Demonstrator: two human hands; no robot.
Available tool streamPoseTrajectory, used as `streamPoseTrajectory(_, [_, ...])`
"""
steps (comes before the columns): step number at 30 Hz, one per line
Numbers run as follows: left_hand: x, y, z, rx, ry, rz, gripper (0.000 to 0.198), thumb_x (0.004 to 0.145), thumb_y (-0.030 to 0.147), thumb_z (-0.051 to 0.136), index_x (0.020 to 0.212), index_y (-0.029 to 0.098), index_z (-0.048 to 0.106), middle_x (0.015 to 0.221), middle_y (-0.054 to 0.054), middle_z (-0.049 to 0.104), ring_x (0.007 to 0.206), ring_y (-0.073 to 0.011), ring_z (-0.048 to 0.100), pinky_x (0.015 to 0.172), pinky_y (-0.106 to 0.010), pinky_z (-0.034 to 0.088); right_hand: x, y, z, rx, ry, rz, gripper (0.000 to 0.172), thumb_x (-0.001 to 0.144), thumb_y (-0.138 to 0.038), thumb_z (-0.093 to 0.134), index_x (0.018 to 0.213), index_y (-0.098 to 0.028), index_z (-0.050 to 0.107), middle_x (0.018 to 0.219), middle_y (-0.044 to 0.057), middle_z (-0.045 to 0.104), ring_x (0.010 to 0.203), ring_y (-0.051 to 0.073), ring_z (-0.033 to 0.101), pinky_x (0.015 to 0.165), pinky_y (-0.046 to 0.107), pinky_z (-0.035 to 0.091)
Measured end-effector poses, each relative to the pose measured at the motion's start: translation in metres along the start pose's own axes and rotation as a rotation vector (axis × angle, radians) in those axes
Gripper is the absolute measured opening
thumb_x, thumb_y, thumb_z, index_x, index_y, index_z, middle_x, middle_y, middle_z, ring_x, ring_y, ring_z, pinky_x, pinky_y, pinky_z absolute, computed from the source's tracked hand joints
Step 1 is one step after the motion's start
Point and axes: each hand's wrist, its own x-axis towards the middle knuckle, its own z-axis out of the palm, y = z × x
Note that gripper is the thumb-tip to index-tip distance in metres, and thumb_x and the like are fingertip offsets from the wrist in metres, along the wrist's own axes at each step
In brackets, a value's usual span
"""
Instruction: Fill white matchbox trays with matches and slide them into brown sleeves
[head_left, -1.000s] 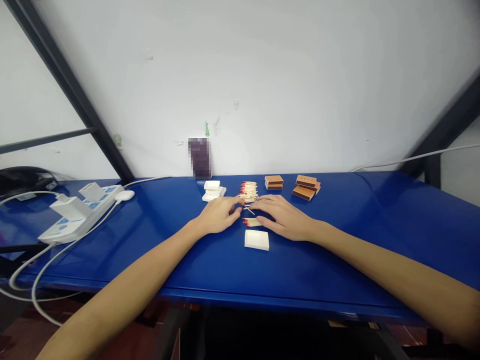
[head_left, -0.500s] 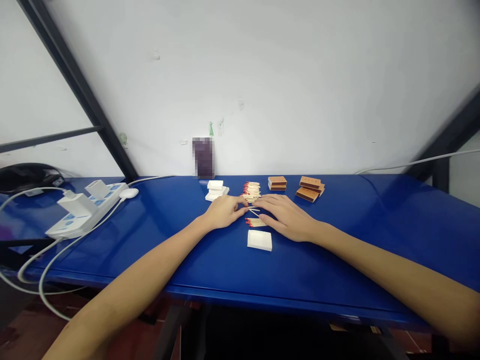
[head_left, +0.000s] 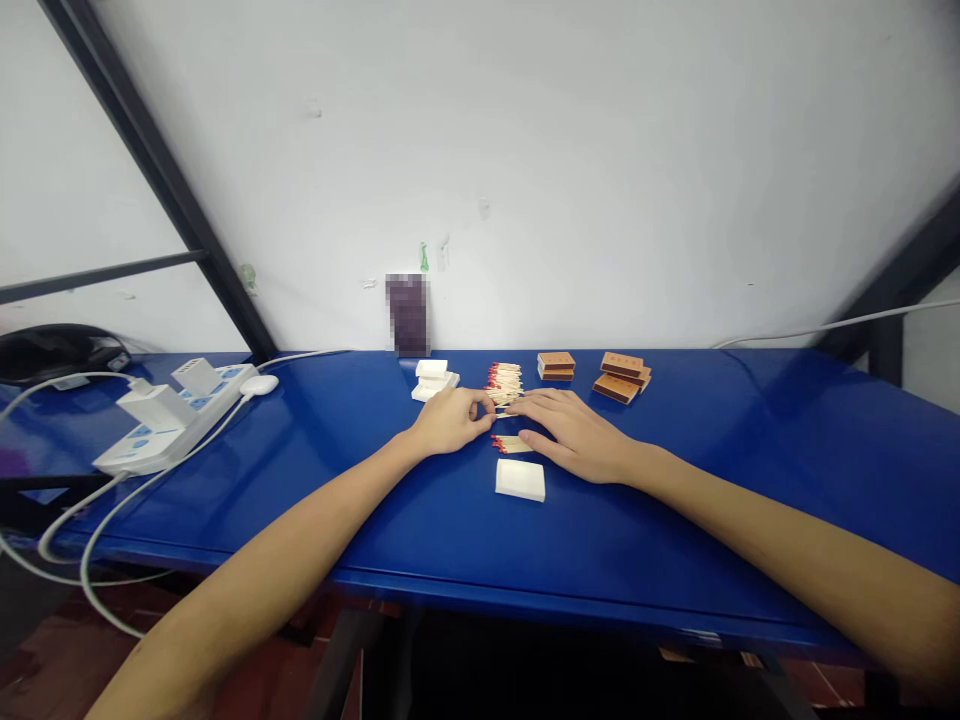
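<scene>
My left hand [head_left: 452, 420] has thumb and forefinger pinched at the head ends of a few matches [head_left: 507, 415], whose pale sticks lie between my hands. Opposite it, my right hand [head_left: 574, 432] is stretched out flat, its fingertips at the other ends of those sticks and its thumb beside a small row of matches [head_left: 511, 444] with red heads to the left. Just beyond both hands is a larger pile of red-headed matches [head_left: 505, 380]. Nearer to me lies a white matchbox tray [head_left: 520, 480].
White trays [head_left: 433, 382] are stacked behind my left hand. Orange-brown matchboxes stand in two stacks, one central [head_left: 556, 366] and one to the right [head_left: 622, 378]. On the left a white power strip [head_left: 176, 420] with plugs and cables lies on the blue table [head_left: 675, 560].
The sticks between my hands were spread apart in a fan and now lie closer together. Both hands have stayed almost in the same place.
</scene>
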Motion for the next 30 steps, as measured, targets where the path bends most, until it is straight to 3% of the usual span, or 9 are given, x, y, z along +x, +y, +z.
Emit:
streamPoseTrajectory(11, [-0.0040, -0.0047, 0.0021, 0.019, 0.023, 0.039, 0.028, 0.087, 0.029, 0.059, 0.113, 0.019, 0.064, 0.058, 0.006, 0.053, 0.055, -0.0127, 0.050, 0.055, -0.025, 0.031, -0.0011, 0.0032, 0.0018, 0.046, 0.034, -0.059, 0.039, 0.100, -0.033, 0.039, 0.134, -0.026, 0.056, 0.136, 0.007, 0.061, 0.128, 0.029, 0.052, 0.105, 0.053, 0.038])
streamPoseTrajectory(16, [-0.0034, -0.0046, 0.0009, 0.009, 0.010, 0.051, 0.026, 0.085, 0.023, 0.056, 0.109, 0.019, 0.066, 0.058, 0.006, 0.053, 0.055, -0.0123, 0.049, 0.056, -0.026, 0.032, -0.0011, 0.0048, 0.0037, 0.021, 0.035, -0.039, 0.040, 0.100, -0.037, 0.039, 0.134, -0.024, 0.056, 0.138, 0.009, 0.060, 0.130, 0.030, 0.050, 0.106, 0.054, 0.037])
streamPoseTrajectory(20, [-0.0040, -0.0056, -0.0022, -0.031, -0.008, 0.074, 0.040, 0.079, 0.011, 0.051, 0.116, 0.017, 0.063, 0.058, 0.007, 0.050, 0.056, -0.0120, 0.049, 0.057, -0.025, 0.033, -0.0008, 0.0045, 0.0039, 0.005, 0.018, -0.035, 0.039, 0.101, -0.037, 0.039, 0.131, -0.023, 0.058, 0.135, 0.009, 0.062, 0.128, 0.031, 0.051, 0.104, 0.054, 0.038])
streamPoseTrajectory(30, [-0.0015, -0.0068, -0.0036, -0.015, -0.012, 0.044, 0.023, 0.083, 0.017, 0.053, 0.099, 0.016, 0.069, 0.056, 0.005, 0.052, 0.055, -0.0122, 0.050, 0.059, -0.026, 0.036, -0.0006, 0.0040, 0.0034, -0.010, 0.037, -0.023, 0.039, 0.100, -0.036, 0.039, 0.128, -0.023, 0.062, 0.129, 0.011, 0.065, 0.123, 0.031, 0.054, 0.099, 0.053, 0.041])
